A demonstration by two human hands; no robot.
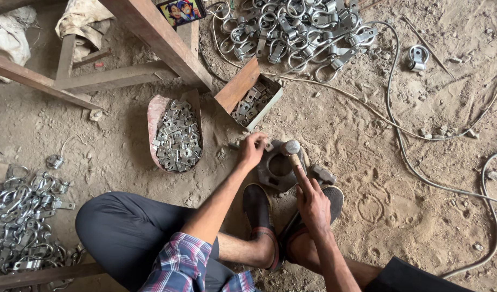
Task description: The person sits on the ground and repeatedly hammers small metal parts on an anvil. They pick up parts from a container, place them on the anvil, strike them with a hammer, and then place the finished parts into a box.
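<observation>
My left hand (pixel 252 150) pinches a small metal piece (pixel 268 145) against the top edge of a heavy iron ring block (pixel 275 172) lying on the dirt floor. My right hand (pixel 312 203) grips the wooden handle of a hammer (pixel 290 148), whose round steel head rests just right of the small piece, over the block. My feet in dark shoes (pixel 259 213) press against the near side of the block.
A curved tray (pixel 156 116) of small metal plates and a small box (pixel 266 105) of similar parts lie just beyond the block. Piles of metal ring clamps (pixel 292 27) sit at the top and lower left (pixel 21 216). Cables (pixel 400 140) cross the dirt at right. Wooden beams (pixel 151 32) stand upper left.
</observation>
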